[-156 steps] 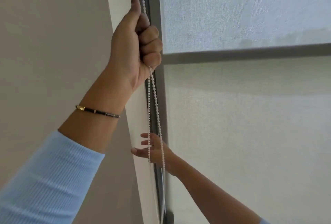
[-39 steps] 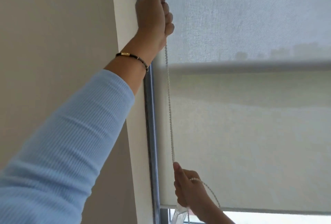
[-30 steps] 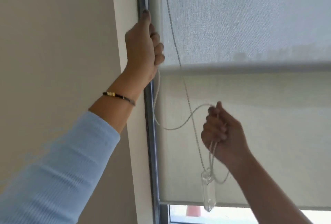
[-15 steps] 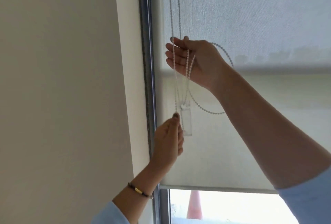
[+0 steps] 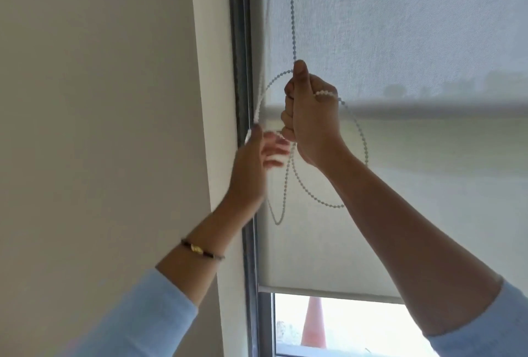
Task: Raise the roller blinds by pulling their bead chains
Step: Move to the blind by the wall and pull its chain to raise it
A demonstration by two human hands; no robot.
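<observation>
A pale grey roller blind (image 5: 400,199) covers most of the window; its bottom bar (image 5: 328,292) hangs a little above the sill area. The white bead chain (image 5: 293,19) drops from the top and loops loosely around my hands. My right hand (image 5: 311,116) is closed around the chain in front of the blind, with beads draped over its back. My left hand (image 5: 253,168), blurred by motion, sits just below and to the left, its fingertips pinching a strand of the chain near the frame.
The dark window frame (image 5: 243,71) runs vertically beside a beige wall (image 5: 100,128). Below the blind, bare glass shows an orange cone (image 5: 314,325) outside. A bracelet (image 5: 201,251) circles my left wrist.
My left hand has risen from below to just under my right hand. My right hand has closed into a fist on the chain. The chain's loose loops hang lower, and the clear weight is hidden.
</observation>
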